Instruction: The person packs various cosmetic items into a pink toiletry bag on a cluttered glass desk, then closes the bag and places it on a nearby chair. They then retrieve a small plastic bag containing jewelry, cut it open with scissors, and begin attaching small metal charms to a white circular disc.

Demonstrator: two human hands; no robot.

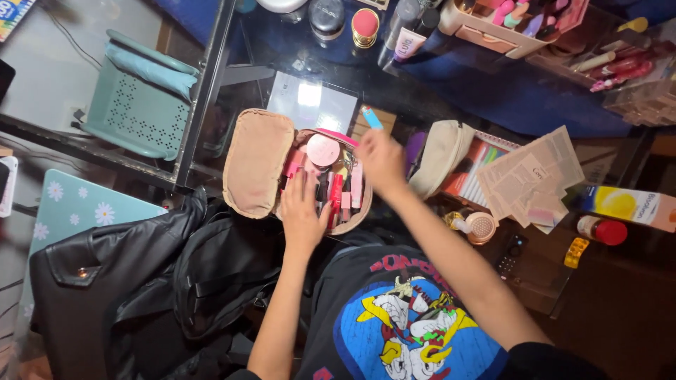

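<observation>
We are pinching a small blue tube (pixel 371 117) in our right hand (pixel 381 160) above the open tan makeup pouch (pixel 255 163) on the glass desk (pixel 451 91). Our left hand (pixel 301 214) is lying flat on its cosmetics, gripping nothing. The tube looks light, rigid and slick; gripping mid-barrel seems safest.

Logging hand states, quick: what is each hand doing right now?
Left hand: open, fingers resting on cosmetics inside the open tan fabric makeup pouch.
Right hand: closed on a small blue-and-pink tube.
</observation>
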